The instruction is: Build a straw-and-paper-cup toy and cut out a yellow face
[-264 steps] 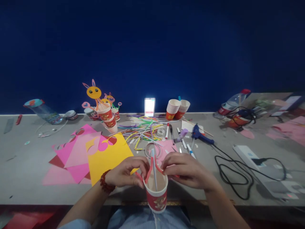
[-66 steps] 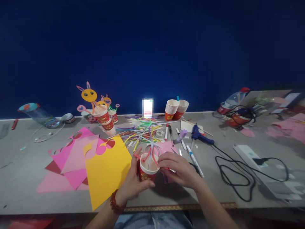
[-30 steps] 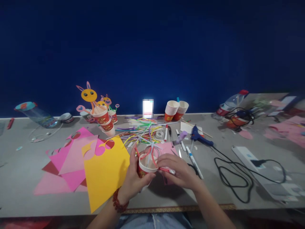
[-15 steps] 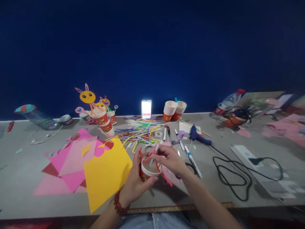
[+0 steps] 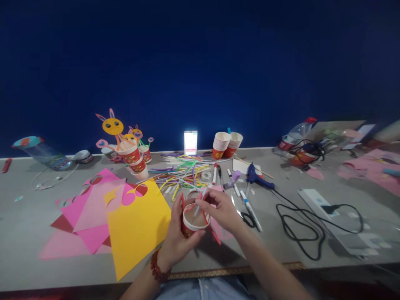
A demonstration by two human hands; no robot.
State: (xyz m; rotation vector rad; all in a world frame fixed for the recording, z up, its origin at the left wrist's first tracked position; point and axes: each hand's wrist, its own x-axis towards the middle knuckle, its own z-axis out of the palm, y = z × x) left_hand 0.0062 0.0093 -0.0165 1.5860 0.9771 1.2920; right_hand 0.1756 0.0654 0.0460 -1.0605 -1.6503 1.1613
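My left hand point(image 5: 175, 237) is wrapped round a red paper cup point(image 5: 197, 227) with a white rim, its open mouth tilted up towards me. Over the cup's mouth, the fingers of my right hand point(image 5: 221, 208) are pinched on a thin pale stick point(image 5: 196, 212) whose lower end reaches inside the cup. Thin red strips point(image 5: 215, 236) run along the cup's sides, one slanting down past the right of the rim. Part of a strip lies under my right fingers, so whether they grip it too is hidden.
Yellow paper point(image 5: 137, 233) and pink sheets point(image 5: 96, 208) lie left. Coloured sticks point(image 5: 187, 171) are heaped ahead, beside markers and scissors point(image 5: 248, 219). A blue glue gun point(image 5: 258, 179) trails a black cable. Stacked cups point(image 5: 221, 146) and decorated cups point(image 5: 129, 155) stand at the back.
The whole view has shifted slightly, so the table things appear a little further left. Both hands keep nearly the same hold, with the pale stick still in the cup.
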